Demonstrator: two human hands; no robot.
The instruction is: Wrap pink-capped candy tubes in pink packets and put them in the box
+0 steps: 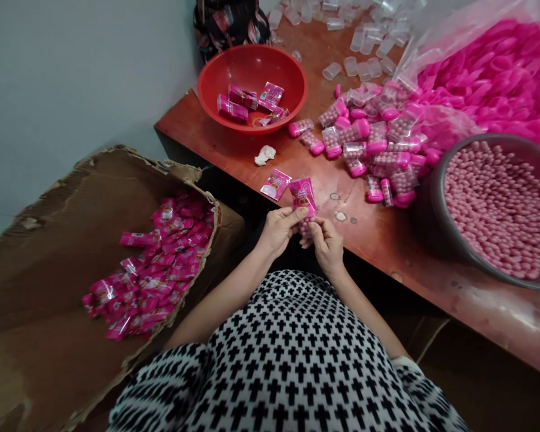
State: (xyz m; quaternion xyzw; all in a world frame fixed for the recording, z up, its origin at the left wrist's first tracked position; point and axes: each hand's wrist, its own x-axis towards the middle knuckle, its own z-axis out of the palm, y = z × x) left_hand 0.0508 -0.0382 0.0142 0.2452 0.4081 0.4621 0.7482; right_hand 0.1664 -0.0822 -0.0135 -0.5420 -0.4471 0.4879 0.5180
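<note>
Just off the table's front edge, my left hand (279, 231) pinches a pink printed packet (303, 195), its thumb lying across the lower part. Pink candy balls (305, 226) show at the packet's lower end, between my two hands; whether a clear tube encloses them there is hard to see. My right hand (327, 243) has its fingers closed on that lower end. A flat pink packet (276, 184) lies on the table just beyond my left hand. Past it sits a crumpled white scrap (264, 155).
On the wooden table (378, 231) are a red bowl (207, 84) with pink packets, a pile of filled pink-capped tubes (364, 141), clear empty tubes (364, 39), a bag of pink plastic parts (490, 78) and a bucket of candy balls (438, 198). A cardboard box (49, 252) at left holds packets.
</note>
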